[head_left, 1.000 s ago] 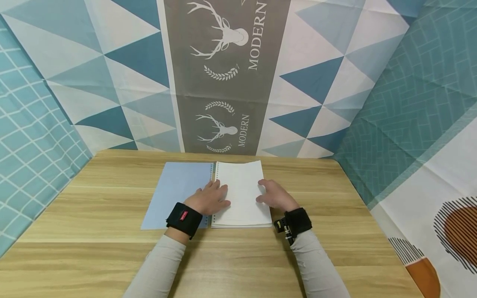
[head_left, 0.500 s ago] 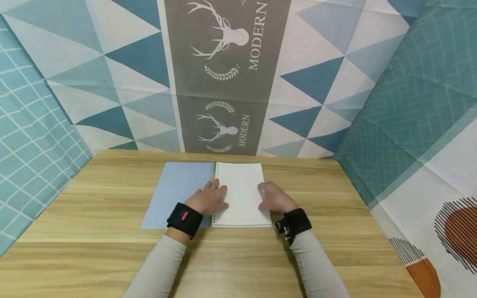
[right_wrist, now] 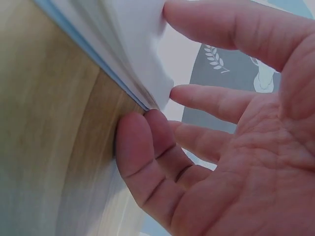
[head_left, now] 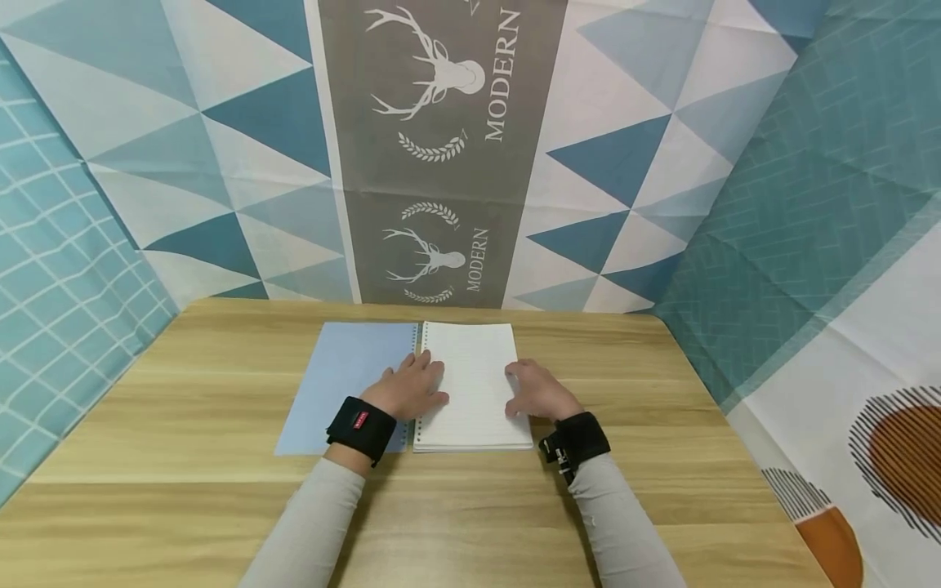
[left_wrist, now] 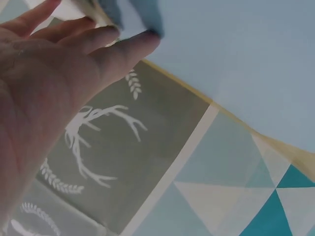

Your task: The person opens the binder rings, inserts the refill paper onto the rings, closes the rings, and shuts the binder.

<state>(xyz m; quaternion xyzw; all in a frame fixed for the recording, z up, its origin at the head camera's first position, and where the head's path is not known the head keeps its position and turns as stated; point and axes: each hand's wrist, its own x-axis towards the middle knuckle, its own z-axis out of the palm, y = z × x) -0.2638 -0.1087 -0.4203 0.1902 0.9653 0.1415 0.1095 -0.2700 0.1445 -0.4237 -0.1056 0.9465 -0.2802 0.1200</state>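
A spiral notebook lies spread on the wooden table, with its blue cover (head_left: 345, 359) on the left and its white lined pages (head_left: 478, 351) on the right. Across the spiral rests my left hand (head_left: 408, 388), fingers spread, thumb on the page. In the left wrist view that hand (left_wrist: 64, 73) has its fingertips near the blue cover (left_wrist: 236, 59). At the pages' right edge is my right hand (head_left: 541, 390). The right wrist view shows its thumb and a finger touching the page stack (right_wrist: 138, 39); other fingers (right_wrist: 135, 140) bend loosely by the lower corner, pinching nothing.
The wooden table (head_left: 213, 425) extends on all sides of the notebook. A patterned cloth (head_left: 434, 163) with deer heads and triangles hangs behind its far edge. More cloth hangs at the left (head_left: 66, 253) and right (head_left: 809, 269).
The top page's far right corner, slightly raised at first, now lies flat. My right thumb has shifted slightly toward the near edge; my left hand stays nearly still. The view has shifted slightly.
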